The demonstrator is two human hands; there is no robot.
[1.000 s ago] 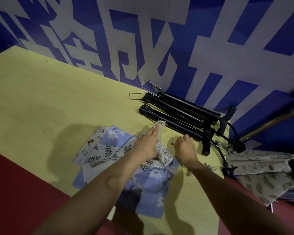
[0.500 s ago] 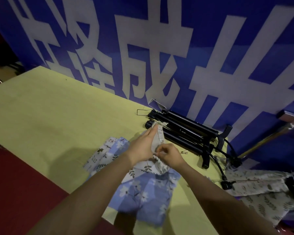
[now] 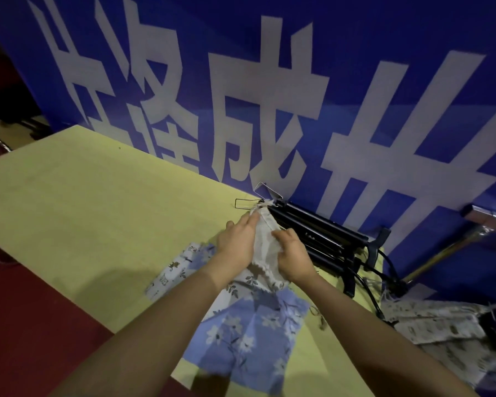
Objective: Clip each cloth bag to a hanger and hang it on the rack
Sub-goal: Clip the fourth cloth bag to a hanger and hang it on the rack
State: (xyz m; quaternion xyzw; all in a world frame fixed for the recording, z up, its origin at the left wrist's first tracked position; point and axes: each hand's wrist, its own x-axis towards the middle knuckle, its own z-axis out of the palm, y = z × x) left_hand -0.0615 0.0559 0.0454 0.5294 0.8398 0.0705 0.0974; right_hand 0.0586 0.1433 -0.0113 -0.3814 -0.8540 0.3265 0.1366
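A small white leaf-print cloth bag (image 3: pixel 265 247) is lifted off the yellow table (image 3: pixel 98 202) between both hands. My left hand (image 3: pixel 236 242) pinches its upper left edge with fingers stretched toward the frayed drawstring tip. My right hand (image 3: pixel 294 257) grips the bag's right side, fingers curled into the cloth. Under them lies a blue flower-print bag (image 3: pixel 246 330) on top of a pale printed bag (image 3: pixel 175 267). A stack of black clip hangers (image 3: pixel 321 239) with wire hooks (image 3: pixel 248 203) lies just behind the hands. More leaf-print bags (image 3: pixel 441 330) hang clipped at the right.
A blue banner with large white characters (image 3: pixel 269 110) stands right behind the table. A metal rack bar (image 3: pixel 447 250) slants at the right edge. Dark red floor (image 3: pixel 40 325) borders the table's near edge.
My right hand left the table near the hangers, moved left and took hold of the white bag. Both hands have raised the bag toward the hangers' hooks.
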